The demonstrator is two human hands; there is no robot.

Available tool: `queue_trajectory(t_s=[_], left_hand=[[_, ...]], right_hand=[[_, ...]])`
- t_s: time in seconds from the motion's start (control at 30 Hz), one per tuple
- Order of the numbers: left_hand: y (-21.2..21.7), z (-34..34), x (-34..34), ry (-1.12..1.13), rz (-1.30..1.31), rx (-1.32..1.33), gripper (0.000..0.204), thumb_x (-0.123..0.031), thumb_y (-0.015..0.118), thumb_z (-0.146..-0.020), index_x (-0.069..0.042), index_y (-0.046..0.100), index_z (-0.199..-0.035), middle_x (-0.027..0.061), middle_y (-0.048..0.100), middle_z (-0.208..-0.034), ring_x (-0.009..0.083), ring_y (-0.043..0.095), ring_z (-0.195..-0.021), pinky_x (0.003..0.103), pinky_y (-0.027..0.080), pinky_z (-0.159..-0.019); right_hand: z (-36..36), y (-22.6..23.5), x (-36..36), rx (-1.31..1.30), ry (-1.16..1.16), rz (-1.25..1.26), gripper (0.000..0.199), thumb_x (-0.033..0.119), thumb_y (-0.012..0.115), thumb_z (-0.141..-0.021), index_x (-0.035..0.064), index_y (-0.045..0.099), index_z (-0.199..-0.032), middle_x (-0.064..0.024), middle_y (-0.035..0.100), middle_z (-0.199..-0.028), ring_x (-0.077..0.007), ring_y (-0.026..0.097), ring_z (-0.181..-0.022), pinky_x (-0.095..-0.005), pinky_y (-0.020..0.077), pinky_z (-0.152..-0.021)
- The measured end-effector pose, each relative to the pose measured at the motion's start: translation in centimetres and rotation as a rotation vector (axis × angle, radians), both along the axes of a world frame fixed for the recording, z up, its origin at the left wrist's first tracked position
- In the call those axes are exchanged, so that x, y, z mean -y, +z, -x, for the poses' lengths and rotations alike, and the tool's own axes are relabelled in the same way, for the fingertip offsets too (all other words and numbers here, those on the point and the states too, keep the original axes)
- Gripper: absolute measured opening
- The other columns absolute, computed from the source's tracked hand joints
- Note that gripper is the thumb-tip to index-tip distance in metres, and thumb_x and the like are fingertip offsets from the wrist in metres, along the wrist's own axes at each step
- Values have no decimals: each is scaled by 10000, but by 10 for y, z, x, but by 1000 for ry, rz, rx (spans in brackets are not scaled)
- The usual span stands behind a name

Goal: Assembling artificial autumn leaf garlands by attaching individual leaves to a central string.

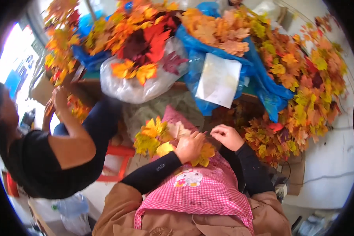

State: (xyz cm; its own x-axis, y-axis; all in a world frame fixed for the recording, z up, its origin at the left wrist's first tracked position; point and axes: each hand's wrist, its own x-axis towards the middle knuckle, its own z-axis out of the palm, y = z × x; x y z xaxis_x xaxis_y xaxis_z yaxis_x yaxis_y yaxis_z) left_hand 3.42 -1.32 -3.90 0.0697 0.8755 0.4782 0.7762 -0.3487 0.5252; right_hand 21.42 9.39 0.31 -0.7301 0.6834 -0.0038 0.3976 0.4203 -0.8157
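Over my lap, my left hand (pixel 189 148) is closed on a bunch of artificial maple leaves (pixel 152 131) in yellow, orange and pale peach. Some of the leaves stick out to the left of it, and a yellow leaf (pixel 205 154) shows under its fingers. My right hand (pixel 228 137) is just to the right, a small gap away. Its thumb and fingers are pinched together near the left fingertips; anything between them is too small to make out. Below both hands spreads a pink checked apron (pixel 208 192) with a white cartoon patch.
In front, a clear plastic bag (pixel 126 86) and a blue plastic bag (pixel 192 59) lie among heaped autumn leaves, with a white paper sheet (pixel 219 80) on the blue one. Leaf garlands (pixel 310 90) hang at right. A co-worker (pixel 47 157) sits at left near a red stool (pixel 122 157).
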Motion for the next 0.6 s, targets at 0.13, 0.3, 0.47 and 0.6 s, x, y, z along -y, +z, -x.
queue_trajectory(t_s=[0.13,0.3,0.47,0.6], left_hand=[[-52,10,6,-22,120,91,83,-106,567,-856,-29,582,-884,169,607,-777,359,611,-678,446,494,-608],[-56,10,-6,-65,148,273,83,-95,579,-858,-22,580,-897,204,647,-812,387,629,-732,443,507,-633],[-55,6,-10,-69,230,321,73,-89,583,-853,-19,583,-876,207,650,-823,389,632,-747,436,511,-643],[-53,7,-11,-64,282,335,96,-82,572,-859,9,586,-884,216,646,-821,386,641,-761,419,507,-657]], right_hand=[[1,33,-39,-141,-38,-108,180,152,614,-881,-10,651,-953,-98,678,-806,-153,629,-752,-290,498,-714],[-42,71,-89,-308,-383,-58,136,142,598,-915,20,652,-944,-17,646,-796,-68,565,-659,-215,460,-605],[-95,97,-149,-267,-692,-203,175,185,592,-909,37,674,-952,4,634,-777,-63,549,-649,-215,433,-556],[-116,105,-221,-106,-732,-265,230,189,602,-870,8,700,-973,-71,684,-804,-154,616,-660,-313,481,-606]])
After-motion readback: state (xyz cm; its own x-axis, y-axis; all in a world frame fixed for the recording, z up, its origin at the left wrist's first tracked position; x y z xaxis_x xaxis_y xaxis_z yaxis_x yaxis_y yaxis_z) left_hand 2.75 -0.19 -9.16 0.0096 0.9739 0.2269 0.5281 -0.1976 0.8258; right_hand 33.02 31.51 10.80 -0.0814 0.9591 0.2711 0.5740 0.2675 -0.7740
